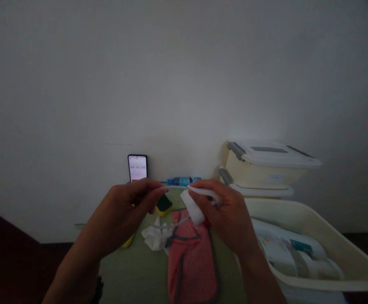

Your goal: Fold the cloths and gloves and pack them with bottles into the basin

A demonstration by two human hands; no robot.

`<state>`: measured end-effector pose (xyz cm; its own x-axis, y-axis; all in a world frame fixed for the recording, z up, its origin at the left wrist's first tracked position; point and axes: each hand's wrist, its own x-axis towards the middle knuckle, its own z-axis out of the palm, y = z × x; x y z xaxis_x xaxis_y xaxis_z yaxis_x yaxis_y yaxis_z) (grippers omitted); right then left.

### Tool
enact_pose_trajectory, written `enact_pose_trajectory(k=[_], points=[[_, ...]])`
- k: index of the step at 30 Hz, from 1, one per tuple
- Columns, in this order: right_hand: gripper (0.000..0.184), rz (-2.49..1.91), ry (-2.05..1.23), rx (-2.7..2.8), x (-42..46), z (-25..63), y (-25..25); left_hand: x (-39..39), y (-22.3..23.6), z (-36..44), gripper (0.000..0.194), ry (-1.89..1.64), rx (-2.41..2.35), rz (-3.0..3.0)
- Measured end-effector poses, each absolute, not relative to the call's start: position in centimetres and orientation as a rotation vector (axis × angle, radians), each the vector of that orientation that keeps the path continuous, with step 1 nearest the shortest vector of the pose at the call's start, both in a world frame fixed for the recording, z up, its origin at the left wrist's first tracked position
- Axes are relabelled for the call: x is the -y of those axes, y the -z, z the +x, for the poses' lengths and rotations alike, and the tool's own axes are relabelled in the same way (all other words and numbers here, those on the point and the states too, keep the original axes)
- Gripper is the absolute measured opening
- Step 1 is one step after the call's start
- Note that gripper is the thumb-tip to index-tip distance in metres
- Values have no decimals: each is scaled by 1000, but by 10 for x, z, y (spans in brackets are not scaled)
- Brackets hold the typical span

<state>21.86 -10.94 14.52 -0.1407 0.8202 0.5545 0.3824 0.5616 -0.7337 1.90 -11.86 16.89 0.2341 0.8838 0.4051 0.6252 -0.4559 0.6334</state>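
Pinched between thumb and fingers of my left hand point(120, 217) is a thin white cable point(175, 187). It runs across to my right hand point(230, 215), whose closed fingers grip the cable too. A white block-like piece point(193, 207) sticks out below my right fingers; its kind is unclear. Part of the cable loops down under the hands. Beneath them lie a pink cloth with grey edging point(195, 261) and a crumpled white tissue point(155, 238). A yellow and green sponge point(164, 206) sits just behind, near my left fingertips.
Against the wall leans a phone point(137, 168) showing a timer, with a blue bottle point(184, 181) lying to its right. Lidded storage boxes point(260, 169) are stacked at right. In front of them, a cream bin point(282, 207) holds white packages. Everything on the green tabletop point(130, 274) is close together.
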Motion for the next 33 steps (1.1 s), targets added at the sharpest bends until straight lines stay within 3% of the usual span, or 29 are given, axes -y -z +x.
enact_pose_trajectory(k=[6, 25, 33], points=[[12, -946, -541, 1971, 112, 215, -146, 124, -169, 29, 28, -964, -1364, 2275], [16, -988, -355, 2052, 110, 222, -145, 126, -170, 29, 22, -1099, -1301, 2348], [21, -924, -590, 2053, 110, 224, -147, 119, -166, 32, 24, -1065, -1228, 2260]])
